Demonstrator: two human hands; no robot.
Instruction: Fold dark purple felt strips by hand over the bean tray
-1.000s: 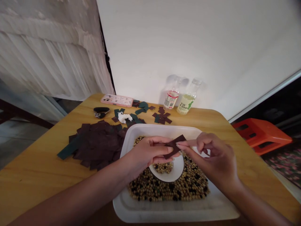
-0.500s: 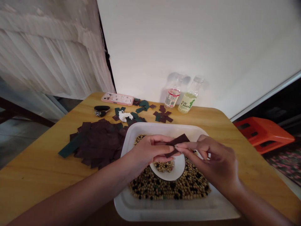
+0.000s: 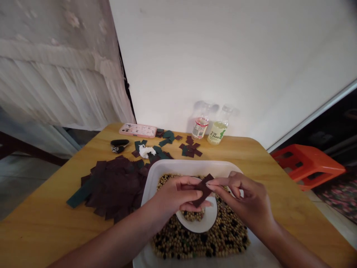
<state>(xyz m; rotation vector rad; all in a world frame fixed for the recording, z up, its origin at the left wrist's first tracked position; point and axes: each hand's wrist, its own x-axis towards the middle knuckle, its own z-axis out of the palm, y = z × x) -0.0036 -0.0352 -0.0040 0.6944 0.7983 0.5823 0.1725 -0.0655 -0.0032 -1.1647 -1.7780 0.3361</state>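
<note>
My left hand [image 3: 182,194] grips a small dark brown rectangular piece [image 3: 204,190] of thin sheet material between thumb and fingers. At its upper right edge, the thumb and forefinger of my right hand [image 3: 245,191] pinch the same piece, the other fingers curled. Both hands are above a white bowl [image 3: 196,226] with beads in it. The bowl sits on a layer of tan and black beads [image 3: 200,243] inside a white plastic tray [image 3: 195,163]. My left hand hides part of the bowl.
A heap of dark brown pieces [image 3: 117,186] with a green strip [image 3: 80,192] lies left of the tray. Behind are small scraps [image 3: 191,147], crumpled white tissue [image 3: 146,151], keys [image 3: 119,145], a phone [image 3: 138,130] and two bottles [image 3: 200,124]. An orange stool [image 3: 312,160] stands right.
The camera view has tilted up, so the table appears lower. The brown piece has turned more upright and shows more of its face; both hands stay on it.
</note>
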